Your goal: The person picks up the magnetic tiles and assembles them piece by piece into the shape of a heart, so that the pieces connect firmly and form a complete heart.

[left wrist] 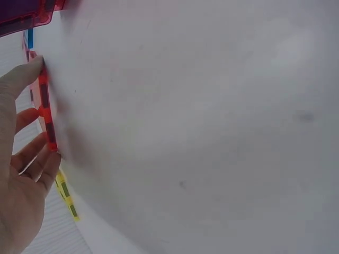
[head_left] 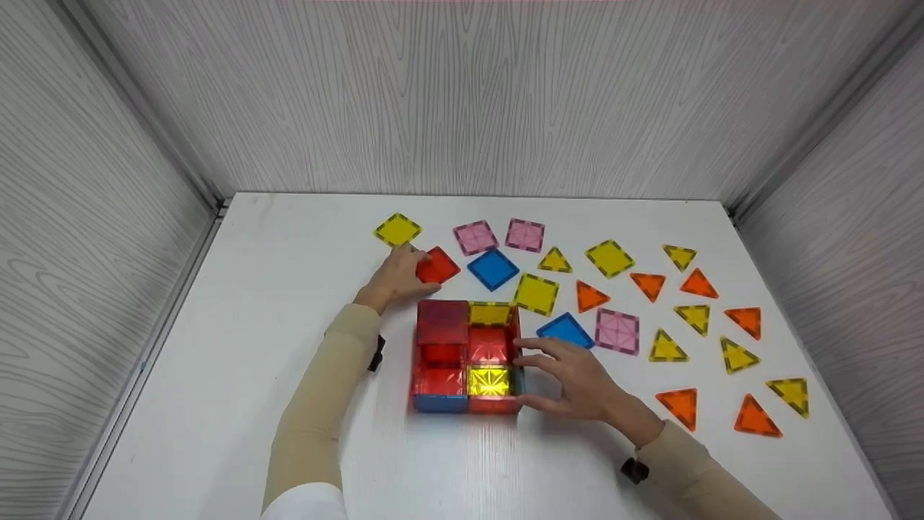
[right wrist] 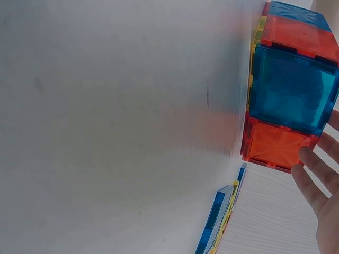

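A red square magnetic tile (head_left: 437, 266) lies between the thumb and fingers of my left hand (head_left: 397, 276); in the left wrist view the fingertips hold the red tile's edge (left wrist: 47, 114). Just nearer stands an open-topped box of magnetic tiles (head_left: 442, 380), with red, blue and yellow walls. A red tile (head_left: 442, 323) covers its far left part. My right hand (head_left: 577, 379) rests its spread fingers along the box's right side. In the right wrist view those fingers touch an orange-red wall tile (right wrist: 275, 144) beside a blue wall tile (right wrist: 291, 87).
Beyond the box lie a yellow square (head_left: 398, 230), pink squares (head_left: 476, 237) and a blue square (head_left: 493, 269). Another blue square (head_left: 565, 331) is partly behind the right hand. Several yellow and orange triangles (head_left: 758, 417) are scattered at right. Grey panels (head_left: 462, 94) enclose the white table (head_left: 238, 289).
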Demonstrator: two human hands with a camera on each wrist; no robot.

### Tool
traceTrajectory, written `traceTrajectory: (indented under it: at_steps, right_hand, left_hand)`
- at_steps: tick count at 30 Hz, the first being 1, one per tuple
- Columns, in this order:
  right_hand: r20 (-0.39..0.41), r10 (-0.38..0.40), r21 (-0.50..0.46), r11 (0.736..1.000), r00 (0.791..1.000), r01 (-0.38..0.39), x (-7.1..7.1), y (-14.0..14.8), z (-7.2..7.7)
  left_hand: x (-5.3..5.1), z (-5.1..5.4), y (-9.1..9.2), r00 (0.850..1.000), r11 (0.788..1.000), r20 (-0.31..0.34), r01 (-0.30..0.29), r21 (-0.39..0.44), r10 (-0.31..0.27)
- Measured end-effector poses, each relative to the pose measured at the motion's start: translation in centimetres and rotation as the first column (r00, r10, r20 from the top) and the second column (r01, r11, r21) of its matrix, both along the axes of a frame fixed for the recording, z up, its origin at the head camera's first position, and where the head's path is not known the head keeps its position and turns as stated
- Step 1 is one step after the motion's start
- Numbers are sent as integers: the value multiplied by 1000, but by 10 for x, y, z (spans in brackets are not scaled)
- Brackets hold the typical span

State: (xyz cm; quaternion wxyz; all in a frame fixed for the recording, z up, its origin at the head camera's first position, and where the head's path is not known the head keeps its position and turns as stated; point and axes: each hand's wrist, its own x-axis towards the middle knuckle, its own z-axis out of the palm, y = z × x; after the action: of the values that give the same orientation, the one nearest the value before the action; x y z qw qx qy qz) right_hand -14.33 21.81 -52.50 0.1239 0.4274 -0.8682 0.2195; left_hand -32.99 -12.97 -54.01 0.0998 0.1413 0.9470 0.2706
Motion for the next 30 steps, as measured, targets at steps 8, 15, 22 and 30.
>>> traceTrajectory:
  at_steps: [8, 15, 22, 30]
  right_hand:
    - [-29, 9, -6, 1000, 1000, -9, 0, 1, -1]
    - [-20, 18, -16, 1000, 1000, -18, -1, 2, -3]
    - [-36, 26, -33, 999, 999, -27, -1, 1, -3]
    - [-36, 30, -32, 999, 999, -31, 0, 0, -3]
  left_hand:
    - [0, 2, 1, 1000, 1000, 21, -6, -5, 6]
    - [1, 6, -4, 1000, 1000, 8, 18, -7, -18]
    - [11, 25, -13, 1000, 999, -22, 10, 49, -9]
    - [28, 51, -15, 992, 993, -109, 79, 84, -70]
